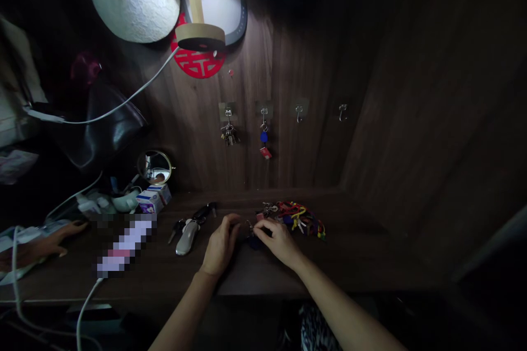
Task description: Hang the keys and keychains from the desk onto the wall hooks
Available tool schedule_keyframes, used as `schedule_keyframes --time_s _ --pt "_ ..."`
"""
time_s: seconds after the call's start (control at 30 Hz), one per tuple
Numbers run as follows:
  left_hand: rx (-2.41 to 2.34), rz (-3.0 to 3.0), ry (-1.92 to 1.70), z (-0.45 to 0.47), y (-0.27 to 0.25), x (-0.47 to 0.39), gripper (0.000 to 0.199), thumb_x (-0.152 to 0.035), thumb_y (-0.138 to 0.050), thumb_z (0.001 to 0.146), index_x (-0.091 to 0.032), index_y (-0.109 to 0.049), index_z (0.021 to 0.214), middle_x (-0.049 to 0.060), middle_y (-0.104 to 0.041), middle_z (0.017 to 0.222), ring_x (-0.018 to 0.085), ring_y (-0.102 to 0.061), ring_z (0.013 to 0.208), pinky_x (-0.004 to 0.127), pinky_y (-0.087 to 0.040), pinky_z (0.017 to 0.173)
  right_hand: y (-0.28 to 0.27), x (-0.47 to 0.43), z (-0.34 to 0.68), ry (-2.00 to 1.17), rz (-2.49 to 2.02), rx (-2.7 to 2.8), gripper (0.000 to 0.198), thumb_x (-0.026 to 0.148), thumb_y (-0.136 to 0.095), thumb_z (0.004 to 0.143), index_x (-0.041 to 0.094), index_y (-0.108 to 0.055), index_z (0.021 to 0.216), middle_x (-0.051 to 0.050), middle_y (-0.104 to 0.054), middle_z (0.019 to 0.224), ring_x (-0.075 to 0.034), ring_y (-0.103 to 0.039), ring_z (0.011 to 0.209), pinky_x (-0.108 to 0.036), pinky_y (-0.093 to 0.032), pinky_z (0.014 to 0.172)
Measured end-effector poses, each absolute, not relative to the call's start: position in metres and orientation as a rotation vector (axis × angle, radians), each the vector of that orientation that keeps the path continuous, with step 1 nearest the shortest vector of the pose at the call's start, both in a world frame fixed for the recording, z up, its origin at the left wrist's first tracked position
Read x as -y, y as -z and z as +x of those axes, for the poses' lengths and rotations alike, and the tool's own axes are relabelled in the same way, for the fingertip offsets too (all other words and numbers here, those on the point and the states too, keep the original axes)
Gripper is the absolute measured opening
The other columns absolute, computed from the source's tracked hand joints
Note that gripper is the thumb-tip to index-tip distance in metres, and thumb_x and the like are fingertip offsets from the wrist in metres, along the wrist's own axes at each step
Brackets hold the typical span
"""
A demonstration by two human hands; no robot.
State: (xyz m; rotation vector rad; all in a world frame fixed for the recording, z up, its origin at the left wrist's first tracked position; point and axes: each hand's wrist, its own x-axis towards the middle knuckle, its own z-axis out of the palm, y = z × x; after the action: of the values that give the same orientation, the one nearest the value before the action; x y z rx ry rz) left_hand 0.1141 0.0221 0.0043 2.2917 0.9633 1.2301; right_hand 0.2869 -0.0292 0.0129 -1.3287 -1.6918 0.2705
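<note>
Here both hands work mid-shelf (349,263): left hand (220,244) curled on a dark keyring (252,241), right hand (278,238) pinching it; lanyards (302,216) just behind.

Both bare forearms extend forward and converge, the left hand (220,244) palm down with fingers curled loosely inward, the right hand (278,238) just beside it, knuckles up, thumb and fingertips pinched together toward the left hand

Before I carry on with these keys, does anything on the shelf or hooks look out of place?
Mostly tidy. A tangled heap of keys on red and yellow cords lies loose on the dark wooden shelf, while two metal wall hooks hang bare.
</note>
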Motion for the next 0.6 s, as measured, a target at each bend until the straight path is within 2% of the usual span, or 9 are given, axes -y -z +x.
schedule_keyframes --time_s 0.27,0.47,0.6 --pt "-1.158 2.236 -1.199 0.112 -0.007 -0.026 0.016 -0.03 -0.038 0.088 -0.023 -0.048 0.098 0.003 -0.064 0.094 0.018 -0.063 0.088 0.031 -0.047 0.079 -0.011 0.025 0.295 -0.594 -1.217 1.362 0.026 0.043 -0.055 0.077 0.019 -0.063 0.072 -0.001 -0.065 0.071 -0.016 -0.06 0.071 -0.026 -0.045 0.068" --pt "-1.213 2.227 -1.035 0.112 -0.005 -0.033 0.015 -0.026 -0.04 0.085 -0.022 -0.054 0.086 0.003 -0.066 0.088 0.019 -0.063 0.085 0.03 -0.045 0.077 -0.013 0.023 0.296 -0.619 -1.159 1.252 0.029 0.048 -0.058 0.074 0.019 -0.063 0.072 -0.002 -0.066 0.071 -0.018 -0.061 0.071 -0.03 -0.048 0.069" --pt "-1.223 2.156 -1.024 0.111 -0.006 -0.037 0.017 -0.029 -0.042 0.084 -0.022 -0.058 0.084 0.001 -0.067 0.084 0.017 -0.063 0.079 0.027 -0.044 0.072 -0.017 0.017 0.301 -0.571 -1.172 1.221 0.028 0.047 -0.058 0.074 0.019 -0.062 0.07 -0.002 -0.065 0.068 -0.017 -0.06 0.066 -0.029 -0.047 0.064"
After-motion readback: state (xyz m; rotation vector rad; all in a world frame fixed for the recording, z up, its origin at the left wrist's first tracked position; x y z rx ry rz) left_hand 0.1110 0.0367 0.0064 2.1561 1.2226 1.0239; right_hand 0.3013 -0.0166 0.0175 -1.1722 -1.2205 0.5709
